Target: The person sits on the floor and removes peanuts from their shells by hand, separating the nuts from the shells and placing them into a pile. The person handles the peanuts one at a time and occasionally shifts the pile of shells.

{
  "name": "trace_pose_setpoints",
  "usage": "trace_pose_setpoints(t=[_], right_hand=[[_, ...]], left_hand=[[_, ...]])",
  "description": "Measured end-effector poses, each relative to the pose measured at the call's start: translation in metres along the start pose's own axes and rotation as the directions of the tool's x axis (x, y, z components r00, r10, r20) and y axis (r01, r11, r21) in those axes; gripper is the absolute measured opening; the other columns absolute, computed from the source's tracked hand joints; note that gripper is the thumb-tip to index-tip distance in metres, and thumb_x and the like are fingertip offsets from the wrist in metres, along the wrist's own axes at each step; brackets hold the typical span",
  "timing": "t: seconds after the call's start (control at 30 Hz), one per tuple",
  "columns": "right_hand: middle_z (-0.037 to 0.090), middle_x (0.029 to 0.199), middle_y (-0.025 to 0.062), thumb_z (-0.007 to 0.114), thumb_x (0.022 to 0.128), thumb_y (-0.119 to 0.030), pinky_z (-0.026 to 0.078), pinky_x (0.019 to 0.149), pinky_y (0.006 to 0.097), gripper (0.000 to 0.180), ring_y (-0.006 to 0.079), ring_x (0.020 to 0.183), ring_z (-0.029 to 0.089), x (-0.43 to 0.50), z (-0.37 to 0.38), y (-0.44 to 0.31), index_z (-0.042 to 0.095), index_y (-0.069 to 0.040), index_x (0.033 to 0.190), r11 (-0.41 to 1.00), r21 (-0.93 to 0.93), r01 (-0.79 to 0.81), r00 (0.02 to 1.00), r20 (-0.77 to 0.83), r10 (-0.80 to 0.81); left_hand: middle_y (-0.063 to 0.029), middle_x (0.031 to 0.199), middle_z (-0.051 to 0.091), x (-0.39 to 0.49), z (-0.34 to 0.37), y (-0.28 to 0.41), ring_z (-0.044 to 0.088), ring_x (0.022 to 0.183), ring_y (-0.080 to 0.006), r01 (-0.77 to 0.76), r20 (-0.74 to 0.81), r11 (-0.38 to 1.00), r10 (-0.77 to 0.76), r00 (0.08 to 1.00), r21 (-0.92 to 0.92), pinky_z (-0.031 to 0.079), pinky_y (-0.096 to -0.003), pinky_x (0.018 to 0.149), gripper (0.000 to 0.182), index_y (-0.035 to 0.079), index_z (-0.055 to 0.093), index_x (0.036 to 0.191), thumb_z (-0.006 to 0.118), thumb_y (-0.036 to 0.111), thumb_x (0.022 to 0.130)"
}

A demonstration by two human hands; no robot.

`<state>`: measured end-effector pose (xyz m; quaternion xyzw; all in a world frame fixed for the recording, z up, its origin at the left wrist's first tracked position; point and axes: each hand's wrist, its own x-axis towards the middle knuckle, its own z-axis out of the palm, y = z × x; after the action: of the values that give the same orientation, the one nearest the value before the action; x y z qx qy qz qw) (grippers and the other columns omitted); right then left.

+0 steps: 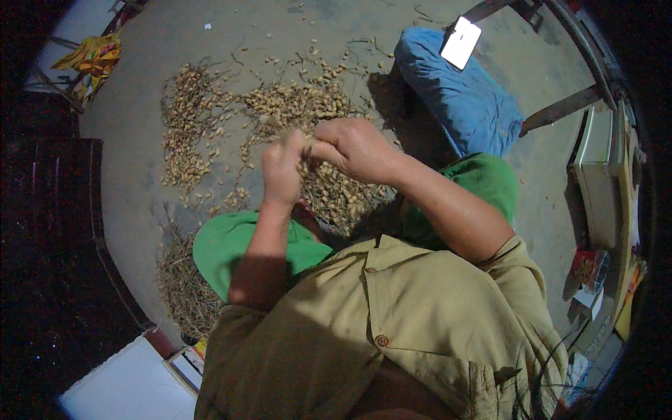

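Observation:
My left hand (pixel 282 170) is closed around a small, blurred clump of dry peanut stems (pixel 286 135). Close beside it, my right hand (pixel 357 149) has its fingers curled at the same clump; what lies inside them is partly hidden. Below and beyond both hands, a heap of unshelled peanuts (pixel 299 102) is spread over the floor. More peanuts mixed with stems (pixel 341 197) lie between my knees, under the hands. A separate peanut pile (pixel 186 126) lies farther left.
A heap of dry stems (pixel 186 278) lies beside my left knee. At the upper right, a lit phone (pixel 461 43) rests on a blue cloth-covered object (pixel 462 100). Dark furniture (pixel 47 226) lines the left, and a pale cabinet-like box (pixel 598 178) stands along the right.

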<state>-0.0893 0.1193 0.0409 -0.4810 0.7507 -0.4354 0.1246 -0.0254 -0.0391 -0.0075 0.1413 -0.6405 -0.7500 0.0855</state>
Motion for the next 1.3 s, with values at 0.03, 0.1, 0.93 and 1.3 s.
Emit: trace_pose_setpoints(t=[0.03,0.1,0.93,1.3], right_hand=[[0.058,0.08,0.0145,0.051,0.081,-0.033,0.044,0.063,0.0433,0.028,0.0345,0.074,0.056,-0.001,0.0,-0.008,0.058,-0.005,0.083,0.996,0.081,0.03,0.999,0.024,-0.032],[0.058,0.088,0.0159,0.052,0.081,-0.03,0.045,0.068,0.0416,0.025,0.0345,0.081,0.056,-0.011,0.01,-0.024,0.057,-0.009,0.093,0.987,0.046,0.153,0.968,0.195,-0.159],[0.053,0.084,0.0155,0.065,0.071,-0.032,0.043,0.069,0.0376,0.036,0.0313,0.081,0.052,-0.003,0.0,0.019,0.055,-0.003,0.089,0.998,0.032,-0.046,0.995,-0.087,0.048],[0.052,0.078,0.013,0.06,0.076,-0.027,0.043,0.066,0.0385,0.025,0.0308,0.078,0.053,-0.005,-0.012,0.022,0.056,-0.004,0.083,0.991,-0.133,0.015,0.996,-0.09,-0.028]], left_hand=[[-0.0049,0.067,0.055,0.009,-0.009,-0.005,0.049,0.057,-0.0123,-0.003,-0.096,0.994,-0.008,0.995,-0.113,0.041,-0.0251,0.054,0.024,0.003,0.054,0.073,0.045,0.02,0.088],[-0.0058,0.062,0.051,0.013,-0.014,-0.002,0.046,0.053,-0.0139,-0.022,-0.173,0.97,-0.021,0.985,-0.241,0.04,-0.0259,0.051,0.027,0.005,0.049,0.068,0.043,0.022,0.089],[-0.006,0.06,0.046,-0.008,-0.006,0.026,0.044,0.047,-0.0152,0.08,0.218,0.944,-0.009,0.976,-0.319,0.039,-0.0256,0.043,0.036,0.007,0.043,0.068,0.037,0.034,0.092],[0.0014,0.063,0.054,-0.02,0.019,0.055,0.047,0.053,-0.006,0.151,0.053,0.859,-0.203,0.978,0.49,0.038,-0.0221,0.049,0.021,0.003,0.062,0.087,0.055,0.023,0.084]])
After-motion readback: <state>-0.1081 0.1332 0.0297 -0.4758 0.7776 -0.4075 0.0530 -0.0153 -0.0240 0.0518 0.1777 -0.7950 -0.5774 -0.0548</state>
